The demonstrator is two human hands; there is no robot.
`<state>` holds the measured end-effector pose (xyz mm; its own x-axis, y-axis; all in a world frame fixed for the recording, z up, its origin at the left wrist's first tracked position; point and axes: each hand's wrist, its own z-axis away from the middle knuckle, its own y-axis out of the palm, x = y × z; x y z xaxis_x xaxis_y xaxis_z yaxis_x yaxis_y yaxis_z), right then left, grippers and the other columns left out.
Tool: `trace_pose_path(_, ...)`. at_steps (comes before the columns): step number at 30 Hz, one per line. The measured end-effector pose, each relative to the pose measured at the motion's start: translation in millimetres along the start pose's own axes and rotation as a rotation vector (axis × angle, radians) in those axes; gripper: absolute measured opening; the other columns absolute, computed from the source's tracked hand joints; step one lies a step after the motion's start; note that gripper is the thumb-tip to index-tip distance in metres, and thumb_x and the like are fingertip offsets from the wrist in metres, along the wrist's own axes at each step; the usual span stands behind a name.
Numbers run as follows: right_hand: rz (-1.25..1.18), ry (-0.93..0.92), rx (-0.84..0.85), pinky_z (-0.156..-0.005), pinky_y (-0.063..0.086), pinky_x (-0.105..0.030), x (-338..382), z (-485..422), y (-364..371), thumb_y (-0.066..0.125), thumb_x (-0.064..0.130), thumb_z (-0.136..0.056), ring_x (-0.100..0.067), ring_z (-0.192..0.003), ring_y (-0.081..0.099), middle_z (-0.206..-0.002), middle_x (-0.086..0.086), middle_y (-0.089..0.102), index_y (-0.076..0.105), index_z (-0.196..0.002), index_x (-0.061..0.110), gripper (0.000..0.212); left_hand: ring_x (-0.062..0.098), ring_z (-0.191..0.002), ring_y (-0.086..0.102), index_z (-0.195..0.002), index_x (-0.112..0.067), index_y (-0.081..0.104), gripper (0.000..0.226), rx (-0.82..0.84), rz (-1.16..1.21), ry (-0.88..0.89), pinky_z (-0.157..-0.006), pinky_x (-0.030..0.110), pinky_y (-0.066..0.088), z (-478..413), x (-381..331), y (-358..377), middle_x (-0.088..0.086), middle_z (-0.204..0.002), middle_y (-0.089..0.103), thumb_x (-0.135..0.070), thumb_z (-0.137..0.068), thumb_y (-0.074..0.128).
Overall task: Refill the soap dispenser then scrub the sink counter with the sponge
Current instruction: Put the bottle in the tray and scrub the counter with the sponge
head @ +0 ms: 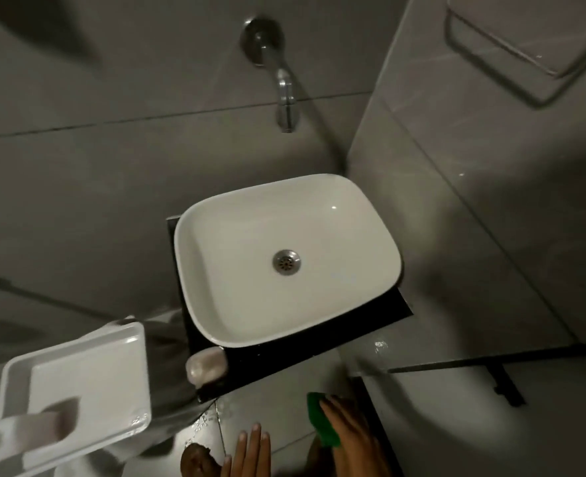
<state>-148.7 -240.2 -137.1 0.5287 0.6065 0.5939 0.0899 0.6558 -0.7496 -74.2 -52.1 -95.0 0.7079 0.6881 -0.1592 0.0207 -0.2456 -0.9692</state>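
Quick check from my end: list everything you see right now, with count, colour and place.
Basin: one, white, centre, on the counter.
Counter: one, black, under the basin.
Drain: one, metal, basin middle.
Tap: one, chrome, on the wall above the basin.
Soap bar: one, pale, counter's front left corner.
Tray: one, white, lower left.
Sponge: one, green, in the right hand.
Left hand: open, bottom centre.
Right hand: bottom, right of centre.
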Motion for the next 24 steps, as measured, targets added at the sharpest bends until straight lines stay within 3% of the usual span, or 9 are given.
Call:
trace_pose_path(1,0.067,-0.108,-0.088,-0.114,0.006,0.000,-16.4,-6.3,-27.9,0.068,-0.010,-0.082,-0.015,-0.143,0.046,-0.155,0.007,0.045,0.055,-0.144,0.019,0.069,0.014,-0.127,0.066,-0.125,-0.011,0.052,0.039,0.244,0.263,-0.118,-0.097,0.026,0.041,-9.4,-15.3,-0.5,0.008,-0.110,0.082,-0.020,-0.114,0.015)
trace_pose_path(3,0.051,0.004,-0.085,-0.118,0.014,-0.010,-49.9,-29.0,-66.1,0.053,-0.004,-0.091,-0.013,-0.151,0.031,-0.163,0.007,0.030,0.038,-0.154,0.022,0.069,0.028,-0.123,0.068,-0.130,-0.005,0.060,0.053,0.425,0.307,-0.210,-0.103,0.033,0.036,-24.8,-36.6,-25.1,0.012,-0.115,0.079,-0.041,-0.105,0.030)
trace_pose_path(5,0.083,0.058,-0.127,-0.121,0.023,-0.022,-72.5,-54.6,-95.7,0.052,-0.008,-0.091,-0.017,-0.152,0.030,-0.163,0.003,0.033,0.039,-0.155,0.021,0.071,0.036,-0.144,0.042,-0.137,0.003,0.059,0.076,0.305,0.219,-0.234,-0.120,0.028,0.020,-55.0,-45.2,-11.8,0.021,-0.136,0.065,-0.050,-0.085,0.046)
trace_pose_path(8,0.124,0.035,-0.226,-0.123,0.029,-0.037,-94.3,-105.5,-117.9,0.053,-0.015,-0.089,-0.024,-0.153,0.028,-0.162,-0.003,0.037,0.040,-0.154,0.017,0.074,0.048,-0.148,0.043,-0.148,0.008,0.051,0.090,0.216,0.171,-0.283,-0.122,0.041,0.018,-88.8,-48.4,0.3,0.026,-0.159,0.044,-0.065,-0.099,0.031)
trace_pose_path(11,0.228,-0.009,-0.285,-0.122,0.027,-0.039,-107.6,-152.7,-126.4,0.056,-0.019,-0.083,-0.030,-0.150,0.033,-0.158,-0.010,0.043,0.046,-0.150,0.010,0.073,0.038,-0.159,0.025,-0.163,-0.004,0.031,0.082,0.200,0.136,-0.197,-0.127,0.050,0.016,-112.2,-67.5,18.0,0.015,-0.173,0.026,-0.057,-0.101,0.032)
trace_pose_path(15,0.305,-0.071,-0.220,-0.120,0.032,-0.054,-108.5,-177.1,-103.6,0.058,-0.021,-0.077,-0.038,-0.150,0.033,-0.152,-0.017,0.049,0.052,-0.144,0.005,0.071,0.034,-0.164,0.005,-0.168,-0.007,0.011,0.090,0.287,0.080,-0.048,-0.129,0.058,0.017,-164.5,-105.2,42.2,0.014,-0.177,0.007,-0.048,-0.096,0.048)
trace_pose_path(18,0.328,-0.071,-0.235,-0.121,0.030,-0.057,-116.2,-182.0,-97.4,0.055,-0.014,-0.083,-0.038,-0.149,0.033,-0.151,-0.018,0.050,0.053,-0.142,0.005,0.062,0.038,-0.163,-0.003,-0.167,-0.004,0.006,0.096,0.340,-0.010,-0.025,-0.130,0.062,0.012,-195.2,-125.0,56.1,0.019,-0.176,-0.002,-0.051,-0.097,0.052)
trace_pose_path(22,0.351,-0.124,-0.237,-0.123,0.026,-0.055,-118.8,-185.5,-99.5,0.038,-0.006,-0.088,-0.039,-0.151,0.029,-0.154,-0.018,0.047,0.051,-0.144,0.005,0.058,0.040,-0.162,0.004,-0.166,-0.002,0.011,0.101,0.312,-0.040,-0.021,-0.129,0.063,0.015,-197.9,-124.7,63.5,0.021,-0.175,0.004,-0.048,-0.092,0.061)
trace_pose_path(24,0.352,-0.122,-0.239,-0.124,0.024,-0.053,-113.4,-192.2,-98.2,0.046,-0.005,-0.093,-0.038,-0.152,0.027,-0.156,-0.015,0.044,0.052,-0.144,0.005,0.053,0.040,-0.162,0.007,-0.166,-0.001,0.014,0.102,0.299,-0.056,0.008,-0.128,0.063,0.017,-197.4,-121.9,64.8,0.021,-0.175,0.007,-0.046,-0.090,0.066)
